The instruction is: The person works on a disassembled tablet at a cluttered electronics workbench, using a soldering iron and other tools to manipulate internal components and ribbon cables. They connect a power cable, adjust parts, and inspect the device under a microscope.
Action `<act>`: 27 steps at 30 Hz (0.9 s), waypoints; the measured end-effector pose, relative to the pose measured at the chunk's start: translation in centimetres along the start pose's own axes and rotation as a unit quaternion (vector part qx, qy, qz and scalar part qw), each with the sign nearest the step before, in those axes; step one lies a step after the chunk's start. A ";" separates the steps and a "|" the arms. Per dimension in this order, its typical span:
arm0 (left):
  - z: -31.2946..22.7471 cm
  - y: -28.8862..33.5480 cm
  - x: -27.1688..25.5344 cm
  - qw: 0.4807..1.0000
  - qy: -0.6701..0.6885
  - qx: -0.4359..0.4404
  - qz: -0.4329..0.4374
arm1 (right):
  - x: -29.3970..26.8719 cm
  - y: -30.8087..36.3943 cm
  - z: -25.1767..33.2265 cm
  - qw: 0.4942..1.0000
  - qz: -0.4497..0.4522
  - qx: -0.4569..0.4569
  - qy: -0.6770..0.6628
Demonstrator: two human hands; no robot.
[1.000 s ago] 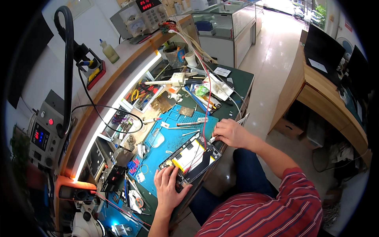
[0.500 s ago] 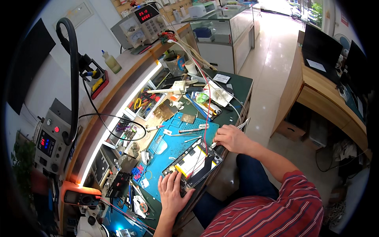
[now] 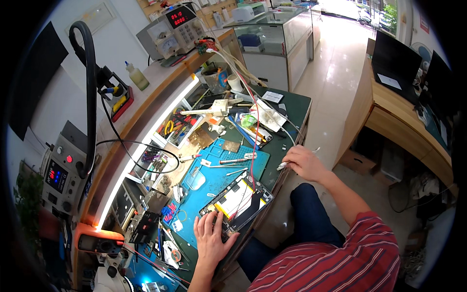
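Observation:
An opened tablet (image 3: 241,196) lies on the blue work mat (image 3: 228,175), its pale battery and dark inner parts exposed. My left hand (image 3: 212,242) rests on the tablet's near left end, fingers stretched out. Off the tablet's far right corner, over the bench's right edge, my right hand (image 3: 305,163) pinches a white cable (image 3: 281,166) whose plug end pokes out to the left of the fingers. Thin red and black leads run over the tablet; my left fingers partly hide the board beneath them.
On the mat lie a screwdriver (image 3: 232,161) and a clear tray (image 3: 195,179). A power supply (image 3: 181,28) stands on the upper shelf; an orange multimeter (image 3: 99,240) and a microscope (image 3: 113,280) are at the near left. Tools and parts crowd the green bench (image 3: 297,108).
My right hand has moved right, away from the tablet's corner, carrying the white cable past the bench edge. My left hand stays in place on the tablet.

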State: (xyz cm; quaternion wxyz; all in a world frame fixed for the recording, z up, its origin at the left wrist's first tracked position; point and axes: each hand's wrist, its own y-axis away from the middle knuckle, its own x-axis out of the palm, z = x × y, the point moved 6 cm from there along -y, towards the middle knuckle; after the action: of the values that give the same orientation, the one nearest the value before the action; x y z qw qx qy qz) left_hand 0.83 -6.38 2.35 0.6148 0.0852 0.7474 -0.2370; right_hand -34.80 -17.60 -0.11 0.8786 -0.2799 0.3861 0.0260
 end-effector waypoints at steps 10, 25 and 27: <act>0.1 -0.7 0.4 0.999 0.037 -0.001 0.022 | 2.4 11.8 -9.7 0.944 0.090 0.318 0.011; 0.6 -0.7 0.1 0.998 0.060 -0.003 0.002 | 2.6 5.4 5.8 0.967 0.203 0.074 -0.133; 0.9 -0.4 0.1 0.997 0.069 -0.004 -0.021 | 2.3 3.9 8.7 0.961 0.206 0.039 -0.179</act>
State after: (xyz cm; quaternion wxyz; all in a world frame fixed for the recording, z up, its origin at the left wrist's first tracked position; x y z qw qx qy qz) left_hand 1.40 -7.13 2.26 0.5572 0.0829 0.7904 -0.2405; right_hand -28.39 -10.22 1.19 0.9190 -0.1506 0.2728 0.2414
